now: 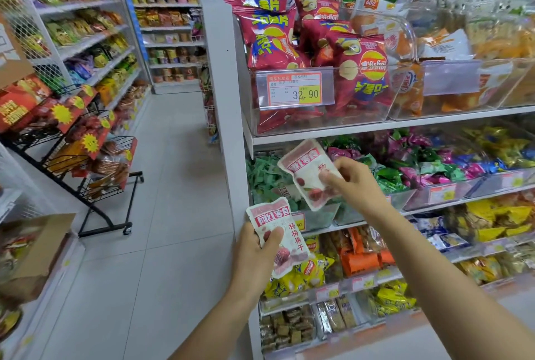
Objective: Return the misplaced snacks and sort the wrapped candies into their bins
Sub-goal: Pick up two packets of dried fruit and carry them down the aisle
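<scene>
My left hand (257, 255) grips a white-and-pink dried-fruit snack packet (285, 236) with red fruit printed on it, held in front of the shelf's left end. A second, matching packet (305, 172) is pinched in my right hand (351, 183), just over the clear bin of green wrapped candies (265, 177) on the second shelf. To the right of that bin sit bins of mixed green, pink and blue wrapped candies (434, 168). Both packets are tilted, and my fingers cover part of each.
Above the candies, a clear bin (318, 123) holds red chip bags, with orange bags to its right. Lower shelves carry yellow and orange snack bags (359, 258). A black wire rack on wheels (95, 174) stands in the tiled aisle at left, with cardboard boxes (31, 252) nearby.
</scene>
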Action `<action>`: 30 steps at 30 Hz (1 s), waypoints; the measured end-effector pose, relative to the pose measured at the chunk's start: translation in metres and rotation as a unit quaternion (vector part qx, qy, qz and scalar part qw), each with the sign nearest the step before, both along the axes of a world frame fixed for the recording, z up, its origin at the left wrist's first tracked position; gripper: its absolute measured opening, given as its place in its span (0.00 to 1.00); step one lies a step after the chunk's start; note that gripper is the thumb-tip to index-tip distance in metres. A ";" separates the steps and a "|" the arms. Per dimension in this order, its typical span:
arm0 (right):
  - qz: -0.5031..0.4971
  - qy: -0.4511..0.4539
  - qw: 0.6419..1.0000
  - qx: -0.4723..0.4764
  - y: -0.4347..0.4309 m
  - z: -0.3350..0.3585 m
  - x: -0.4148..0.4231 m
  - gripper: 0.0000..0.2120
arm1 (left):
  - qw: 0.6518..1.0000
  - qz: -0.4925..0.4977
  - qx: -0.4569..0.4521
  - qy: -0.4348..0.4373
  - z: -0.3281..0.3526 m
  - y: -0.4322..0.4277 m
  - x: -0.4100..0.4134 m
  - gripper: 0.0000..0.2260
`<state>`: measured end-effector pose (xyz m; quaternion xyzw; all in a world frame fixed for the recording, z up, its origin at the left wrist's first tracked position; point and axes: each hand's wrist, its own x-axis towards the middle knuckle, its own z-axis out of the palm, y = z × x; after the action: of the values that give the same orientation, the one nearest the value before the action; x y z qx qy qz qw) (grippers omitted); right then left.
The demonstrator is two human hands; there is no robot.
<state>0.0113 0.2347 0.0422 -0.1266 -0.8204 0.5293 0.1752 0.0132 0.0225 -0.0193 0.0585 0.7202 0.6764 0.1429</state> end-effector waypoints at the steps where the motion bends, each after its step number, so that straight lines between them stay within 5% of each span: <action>1: 0.023 0.002 0.998 -0.064 0.001 0.002 0.014 0.06 | 1.000 0.002 0.000 -0.003 0.000 0.002 0.001 0.07; 6: 0.124 -0.081 0.974 -0.171 -0.026 -0.015 0.053 0.06 | 0.994 -0.044 0.068 -0.076 0.012 0.010 0.012 0.16; 11: 0.215 -0.118 0.966 -0.081 -0.050 -0.009 0.059 0.10 | 0.995 -0.031 0.084 -0.033 0.015 -0.001 0.020 0.15; 18: 0.097 -0.124 0.985 0.067 -0.017 -0.001 -0.031 0.04 | 0.996 -0.042 0.048 -0.067 0.009 -0.039 0.014 0.12; 23: 0.137 -0.284 0.896 0.313 -0.005 -0.044 -0.100 0.17 | 0.995 -0.027 0.031 -0.092 0.002 -0.049 0.010 0.06; 30: 0.152 -0.401 0.793 0.433 -0.010 -0.055 -0.125 0.21 | 0.994 -0.043 0.042 -0.089 -0.001 -0.060 0.007 0.11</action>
<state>-0.1132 0.2242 -0.0125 -0.1124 -0.9692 0.0400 -0.2155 0.0200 -0.0377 -0.0204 0.0347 0.6720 0.7020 0.2332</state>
